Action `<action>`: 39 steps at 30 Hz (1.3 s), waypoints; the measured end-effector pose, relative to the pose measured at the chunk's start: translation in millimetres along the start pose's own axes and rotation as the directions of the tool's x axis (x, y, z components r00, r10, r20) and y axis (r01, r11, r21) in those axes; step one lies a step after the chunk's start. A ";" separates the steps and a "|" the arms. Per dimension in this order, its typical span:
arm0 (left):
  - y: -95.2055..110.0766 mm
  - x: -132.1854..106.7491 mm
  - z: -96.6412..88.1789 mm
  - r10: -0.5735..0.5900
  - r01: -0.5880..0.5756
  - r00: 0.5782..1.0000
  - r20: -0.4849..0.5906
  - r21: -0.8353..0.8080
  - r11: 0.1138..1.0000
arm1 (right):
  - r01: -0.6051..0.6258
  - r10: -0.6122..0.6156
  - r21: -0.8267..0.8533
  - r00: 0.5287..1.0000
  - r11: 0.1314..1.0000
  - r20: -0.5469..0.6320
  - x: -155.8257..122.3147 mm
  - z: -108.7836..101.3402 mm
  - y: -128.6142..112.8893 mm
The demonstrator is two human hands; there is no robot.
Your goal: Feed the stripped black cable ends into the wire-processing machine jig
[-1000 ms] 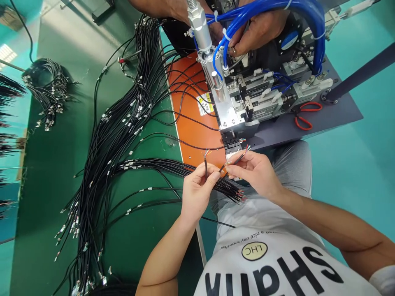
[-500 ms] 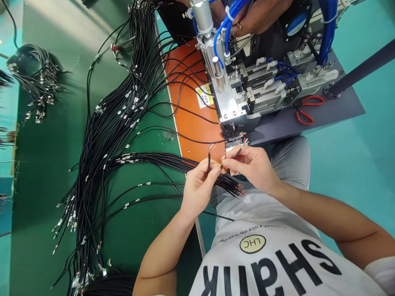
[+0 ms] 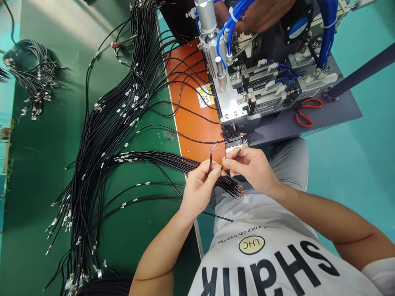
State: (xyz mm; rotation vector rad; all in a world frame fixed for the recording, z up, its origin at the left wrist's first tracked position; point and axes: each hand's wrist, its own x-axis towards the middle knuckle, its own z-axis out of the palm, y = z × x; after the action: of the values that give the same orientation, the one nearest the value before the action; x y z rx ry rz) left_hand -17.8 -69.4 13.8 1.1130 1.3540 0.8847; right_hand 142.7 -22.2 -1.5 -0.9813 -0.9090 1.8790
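My left hand [image 3: 200, 183] is closed on a black cable [image 3: 210, 160] whose stripped end fans into thin coloured wires. Close beside it, my right hand [image 3: 251, 164] pinches another black cable [image 3: 237, 154], with red, white and green wires at its tip. The fingertips of both hands nearly meet over a further short piece of cable. Below them a bundle of black cables [image 3: 154, 158] runs in from the left, its reddish stripped ends by my lap. Just above the hands, one cable lies in the edge of a metal machine [image 3: 228, 111].
A large heap of black cables [image 3: 108, 111] with white labels covers part of the green table [image 3: 160, 230]. Red-handled scissors [image 3: 305, 119] lie on the machine's dark base. Another person's hand [image 3: 265, 16] is behind the machine. An orange plate [image 3: 191, 131] adjoins it.
The view has shifted slightly. My hands keep nearly the same pose and hold. The other person's hand behind the machine has moved a little.
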 end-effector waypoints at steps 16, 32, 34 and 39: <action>0.3 2.9 -0.3 0.007 -0.008 0.999 -0.034 -0.028 1.000 | 0.053 -0.052 0.085 0.998 0.995 -0.019 -6.3 -6.3 4.7; 126.0 -42.3 -117.0 0.300 -0.104 0.909 -0.290 0.539 0.836 | -0.111 0.087 -0.291 0.992 0.950 -0.095 -13.0 -53.6 14.4; 167.6 -61.0 -139.3 0.311 -0.117 0.891 -0.331 0.493 0.862 | -0.126 0.091 -0.321 0.988 0.938 -0.122 -12.3 -60.6 16.5; 231.5 -96.2 -159.2 0.680 -0.351 0.660 -0.320 0.669 0.655 | 0.010 -0.061 -0.438 0.993 0.899 -0.101 -5.7 -64.0 12.1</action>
State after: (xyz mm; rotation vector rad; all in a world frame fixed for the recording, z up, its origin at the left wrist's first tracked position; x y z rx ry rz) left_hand -152.7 -82.8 278.1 1.9026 1.8705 1.3797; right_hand 196.6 -18.1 -38.2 -1.3121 -1.3054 1.5985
